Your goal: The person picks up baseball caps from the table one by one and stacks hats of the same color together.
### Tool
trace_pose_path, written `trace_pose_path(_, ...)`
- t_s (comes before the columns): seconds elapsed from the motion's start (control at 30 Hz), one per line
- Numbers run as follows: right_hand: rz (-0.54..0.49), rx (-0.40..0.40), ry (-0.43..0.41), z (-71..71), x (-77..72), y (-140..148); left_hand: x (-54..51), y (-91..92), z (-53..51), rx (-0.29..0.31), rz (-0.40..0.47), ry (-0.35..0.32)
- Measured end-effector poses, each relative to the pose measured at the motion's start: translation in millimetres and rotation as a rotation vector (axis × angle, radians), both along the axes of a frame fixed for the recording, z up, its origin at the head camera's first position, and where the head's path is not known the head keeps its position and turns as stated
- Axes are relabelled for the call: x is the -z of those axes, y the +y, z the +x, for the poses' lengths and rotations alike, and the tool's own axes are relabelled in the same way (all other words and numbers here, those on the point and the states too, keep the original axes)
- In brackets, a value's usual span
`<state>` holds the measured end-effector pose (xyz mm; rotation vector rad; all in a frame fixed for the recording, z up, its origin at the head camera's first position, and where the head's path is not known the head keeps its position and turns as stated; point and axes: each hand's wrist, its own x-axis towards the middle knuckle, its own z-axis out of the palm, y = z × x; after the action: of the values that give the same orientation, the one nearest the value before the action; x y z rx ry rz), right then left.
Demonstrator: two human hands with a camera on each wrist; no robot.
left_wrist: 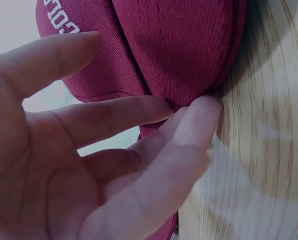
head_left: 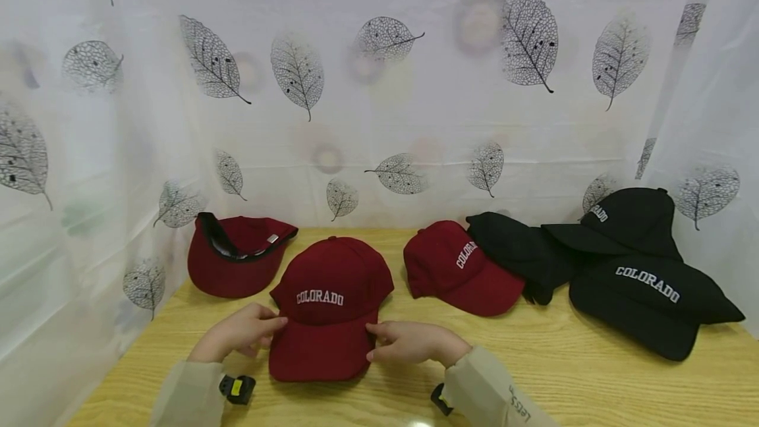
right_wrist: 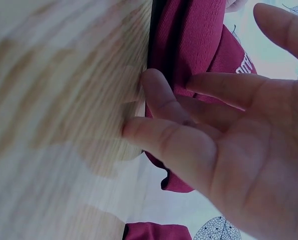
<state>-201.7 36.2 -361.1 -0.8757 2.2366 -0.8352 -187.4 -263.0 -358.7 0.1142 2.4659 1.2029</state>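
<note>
1. Head view: A dark red cloth baseball cap (head_left: 329, 312) with white "COLORADO" lettering sits upright on a pale wood-grain counter (head_left: 593, 387), left of centre, brim towards the person. The left hand (head_left: 246, 331) and right hand (head_left: 412, 342) touch its opposite sides near the brim, unclenched; this matching placement seems to keep it square and steady. Its crown is rounded and full, with a small button on top. Further back, to the left, an upturned dark red cap (head_left: 240, 275) shows its hollow; to the right, a tilted dark red cap (head_left: 439, 262) lies beside overlapping black cloth caps (head_left: 646, 295), seemingly grouped by colour.
2. Left wrist view: The left hand's fingers, loosely extended, meet the brim's side edge; contact looks light. The brim curves down towards the counter.
3. Right wrist view: The right hand is spread and relaxed, fingertips low beside the brim. The cloth shows fine ribbing.
</note>
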Motion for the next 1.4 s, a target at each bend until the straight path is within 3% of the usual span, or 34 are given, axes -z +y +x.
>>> trace_pose_path(0.67, 0.001, -0.010, -0.001, 0.6, -1.3, 0, 3.0, -6.9, -0.4, -0.096, -0.077, 0.014)
trace_pose_path(1.13, 0.012, 0.006, 0.033, 0.7, -1.7, 0, 1.5, -3.5, 0.7, -0.096, -0.060, 0.010)
trace_pose_path(1.4, -0.105, 0.022, 0.122, -5.1, -9.4, 14, 3.2, -1.7, -0.4, -0.107, -0.075, 0.006)
